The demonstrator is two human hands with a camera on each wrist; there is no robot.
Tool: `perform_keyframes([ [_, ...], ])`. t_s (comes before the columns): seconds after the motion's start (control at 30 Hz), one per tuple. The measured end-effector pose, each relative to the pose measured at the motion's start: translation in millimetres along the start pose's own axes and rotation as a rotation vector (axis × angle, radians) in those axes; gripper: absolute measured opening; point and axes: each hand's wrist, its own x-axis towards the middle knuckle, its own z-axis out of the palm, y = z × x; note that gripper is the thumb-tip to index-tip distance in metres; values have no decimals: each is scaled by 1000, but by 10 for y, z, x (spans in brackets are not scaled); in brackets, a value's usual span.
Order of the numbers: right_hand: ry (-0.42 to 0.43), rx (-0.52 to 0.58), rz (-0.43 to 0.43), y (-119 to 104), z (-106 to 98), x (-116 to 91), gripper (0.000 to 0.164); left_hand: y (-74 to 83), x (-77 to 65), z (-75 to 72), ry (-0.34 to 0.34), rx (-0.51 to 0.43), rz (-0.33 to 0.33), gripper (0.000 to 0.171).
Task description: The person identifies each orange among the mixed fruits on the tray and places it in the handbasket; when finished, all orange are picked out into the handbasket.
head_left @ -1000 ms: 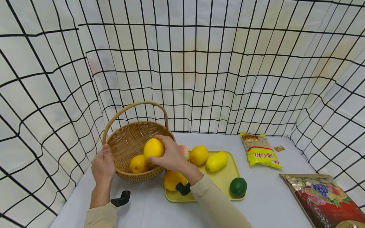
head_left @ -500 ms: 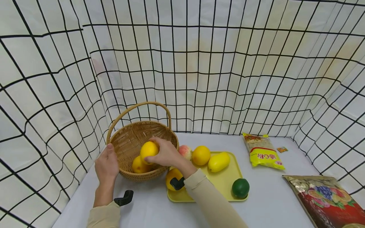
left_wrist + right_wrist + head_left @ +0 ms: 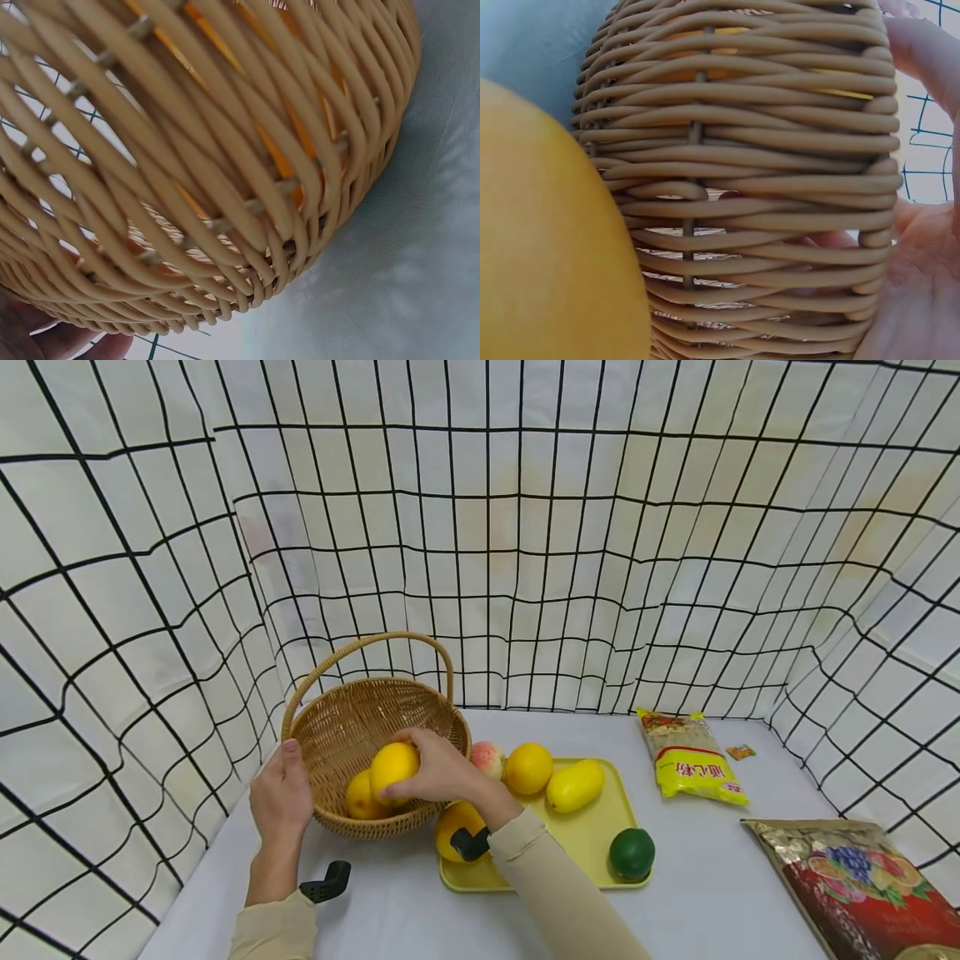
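Observation:
A wicker basket (image 3: 345, 718) with an arched handle stands tilted toward me at the left of the table. At the foot of the handle, my left hand (image 3: 281, 789) grips the basket's left rim. My right hand (image 3: 438, 772) reaches over the near right rim, thumb and fingers around a yellow orange (image 3: 393, 768). That orange is low inside the basket, overlapping a second, deeper-coloured orange (image 3: 362, 797) in the head view. Through the weave in the left wrist view, orange fruit (image 3: 281, 154) shows. The right wrist view has the basket wall (image 3: 757, 187) beside the palm.
Right of the basket lies a yellow tray (image 3: 581, 843) with an orange (image 3: 528, 768), a yellow oval fruit (image 3: 575, 785), a green fruit (image 3: 632, 853) and a larger orange fruit (image 3: 456, 828). A peach (image 3: 487, 760) sits near its back corner. Food bags (image 3: 690, 758) lie farther right.
My right hand has lowered the yellow orange into the basket, bringing it down and slightly left beside the other orange. My left hand keeps its grip on the rim.

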Motion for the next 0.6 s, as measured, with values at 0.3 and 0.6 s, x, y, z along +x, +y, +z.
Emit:
perform_keyframes([
  [0.3, -8, 52, -14, 49, -10, -18, 79, -6, -4, 7, 7, -11, 15, 67],
  [0.6, 27, 128, -33, 57, -11, -56, 70, 2, -5, 0, 5, -2, 16, 67],
])
